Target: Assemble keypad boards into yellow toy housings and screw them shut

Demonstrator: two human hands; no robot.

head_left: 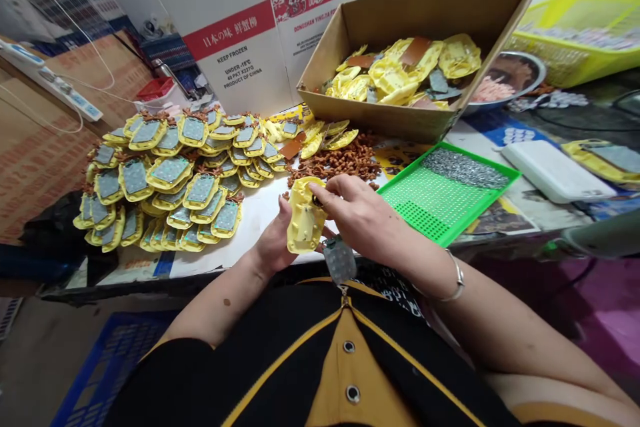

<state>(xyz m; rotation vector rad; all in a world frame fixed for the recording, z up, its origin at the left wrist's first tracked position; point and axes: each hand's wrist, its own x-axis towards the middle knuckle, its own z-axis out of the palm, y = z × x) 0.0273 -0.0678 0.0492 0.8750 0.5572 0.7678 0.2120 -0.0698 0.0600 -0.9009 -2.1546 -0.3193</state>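
In front of my chest, my left hand (pixel 274 240) is closed around the edge of a yellow plastic shell (pixel 306 223), its hollow inner side facing up. Over the shell's upper right edge, my right hand (pixel 355 210) has its thumb and fingers pinched together. A dark bit shows at those fingertips, too small to name. Below the right hand hangs a grey dotted panel (pixel 340 260); which fingers hold it is hidden. Just beyond the hands lies a heap of small brown plastic pieces (pixel 345 163). Several yellow shells (pixel 343 140) lie beside that heap.
Stacked yellow-and-grey assembled pieces (pixel 170 170) fill the table's left side. A cardboard box (pixel 370 117) of yellow shells stands behind. To the right are a green perforated tray (pixel 450 230) with silvery screws, a white case (pixel 557 170), a metal bowl (pixel 537 70) and a yellow basket (pixel 575 60).
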